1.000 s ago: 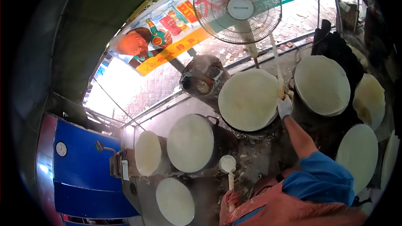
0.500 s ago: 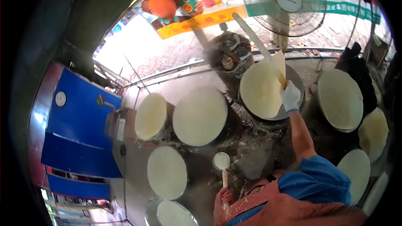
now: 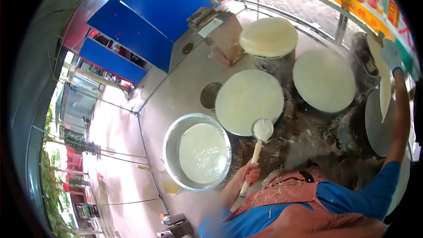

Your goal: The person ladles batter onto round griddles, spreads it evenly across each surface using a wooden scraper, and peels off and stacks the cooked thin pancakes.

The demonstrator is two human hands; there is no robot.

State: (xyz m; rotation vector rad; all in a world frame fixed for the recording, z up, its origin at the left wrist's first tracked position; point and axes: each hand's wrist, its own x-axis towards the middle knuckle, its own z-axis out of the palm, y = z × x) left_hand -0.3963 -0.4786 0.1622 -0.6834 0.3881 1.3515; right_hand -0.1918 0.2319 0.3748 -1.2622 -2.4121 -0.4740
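My left hand [image 3: 251, 173] is closed round the wooden handle of a ladle [image 3: 263, 129]. The ladle's round, batter-coated bowl overlaps the near edge of a round griddle covered by a pale pancake sheet [image 3: 249, 101]. At the far right, my right hand [image 3: 391, 55], in a white glove, grips a long flat wooden stick [image 3: 348, 15], its grip partly hidden. A thin, pale pancake [image 3: 381, 72] hangs down from beside that hand, above a bare grey griddle [image 3: 378, 128]. Left of the ladle stands a metal bucket [image 3: 168, 150] of white batter [image 3: 202, 154].
More round griddles bear a pale sheet [image 3: 324, 80] and a yellowish sheet [image 3: 269, 37]. A cardboard box [image 3: 224, 35] stands near blue panels [image 3: 145, 13]. Scraps litter the dark surface [image 3: 299, 136] between griddles. A printed banner [image 3: 352, 0] hangs at upper right.
My view has swung left, bringing the batter bucket fully in. My right hand has lifted the pancake off its griddle, leaving it bare. The ladle stays in my left hand.
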